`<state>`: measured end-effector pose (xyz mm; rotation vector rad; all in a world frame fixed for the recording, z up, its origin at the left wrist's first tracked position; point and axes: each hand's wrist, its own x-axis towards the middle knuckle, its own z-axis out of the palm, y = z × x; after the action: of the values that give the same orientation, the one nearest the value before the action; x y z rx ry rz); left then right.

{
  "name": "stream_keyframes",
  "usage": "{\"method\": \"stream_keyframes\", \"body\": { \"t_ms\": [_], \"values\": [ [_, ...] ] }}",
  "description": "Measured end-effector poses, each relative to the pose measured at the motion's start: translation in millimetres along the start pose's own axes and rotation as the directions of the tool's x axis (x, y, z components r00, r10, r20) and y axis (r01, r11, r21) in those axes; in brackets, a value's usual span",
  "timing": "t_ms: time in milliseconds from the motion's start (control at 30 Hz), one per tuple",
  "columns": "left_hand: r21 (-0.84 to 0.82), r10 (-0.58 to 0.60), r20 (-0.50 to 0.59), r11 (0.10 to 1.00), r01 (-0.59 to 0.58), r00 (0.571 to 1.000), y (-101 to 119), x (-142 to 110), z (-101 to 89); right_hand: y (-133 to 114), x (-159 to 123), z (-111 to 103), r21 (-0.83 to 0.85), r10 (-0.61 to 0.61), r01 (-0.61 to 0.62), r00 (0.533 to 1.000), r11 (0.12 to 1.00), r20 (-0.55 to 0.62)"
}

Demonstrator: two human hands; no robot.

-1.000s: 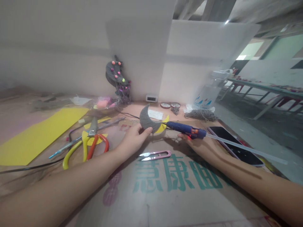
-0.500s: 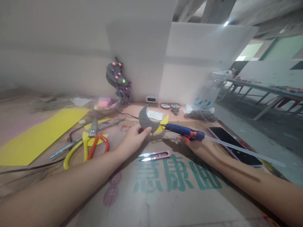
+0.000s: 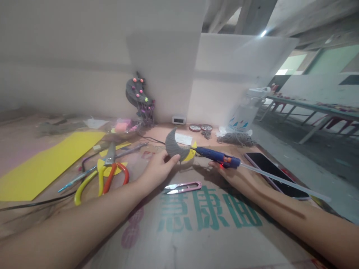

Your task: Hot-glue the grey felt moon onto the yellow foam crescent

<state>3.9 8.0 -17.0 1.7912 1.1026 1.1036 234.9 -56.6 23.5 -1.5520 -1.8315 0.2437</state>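
Left grip (image 3: 160, 166) pinches gray crescent (image 3: 174, 147) by its lower curve. Right grip (image 3: 228, 173) holds blue glue gun (image 3: 214, 155), nozzle at crescent's yellow end (image 3: 192, 153), just right of left grip. Crescent probably light, bendable, yarn non-slip; pinch wrapped body, clear of nozzle, likely hot.

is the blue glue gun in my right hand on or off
Apparently on: a red light glows on the underside of the glue gun, by your right hand. How hot it is, I cannot tell.
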Motion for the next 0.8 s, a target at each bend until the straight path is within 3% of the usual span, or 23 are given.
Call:
{"method": "stream_keyframes", "body": {
  "t_ms": [100, 267, 400, 533, 600, 800],
  "values": [
    [0.004, -0.016, 0.005, 1.000, 0.016, 1.000, 0.7, -0.3, 0.4, 8.5, 2.7, 2.1, -0.065, 0.083, -0.088, 0.993, 0.994, -0.080],
    [-0.066, -0.080, 0.008, 0.995, 0.081, 0.997, -1.2, 1.6, 1.4, 31.4, 16.6, -1.0, 0.062, 0.054, -0.042, 0.975, 0.997, -0.215],
    [-0.081, -0.082, 0.009, 0.993, 0.083, 0.997, -4.4, 3.5, 3.0, 35.1, 34.4, -10.4, 0.132, 0.073, -0.052, 0.984, 0.990, -0.160],
    [-0.056, -0.073, -0.018, 0.996, 0.072, 0.997, -2.3, 2.7, 3.0, 35.5, 67.1, -7.7, 0.048, 0.047, -0.044, 0.996, 0.998, -0.081],
    [-0.025, -0.083, -0.025, 0.996, 0.082, 0.996, 0.5, 1.6, 2.1, 37.1, 88.1, 2.4, 0.035, 0.010, -0.008, 0.999, 0.999, -0.047],
    [-0.062, -0.082, -0.001, 0.995, 0.081, 0.997, 5.2, 1.3, 0.9, 44.8, 134.1, 49.3, 0.078, 0.069, -0.075, 0.995, 0.994, 0.067]
  ]
}}
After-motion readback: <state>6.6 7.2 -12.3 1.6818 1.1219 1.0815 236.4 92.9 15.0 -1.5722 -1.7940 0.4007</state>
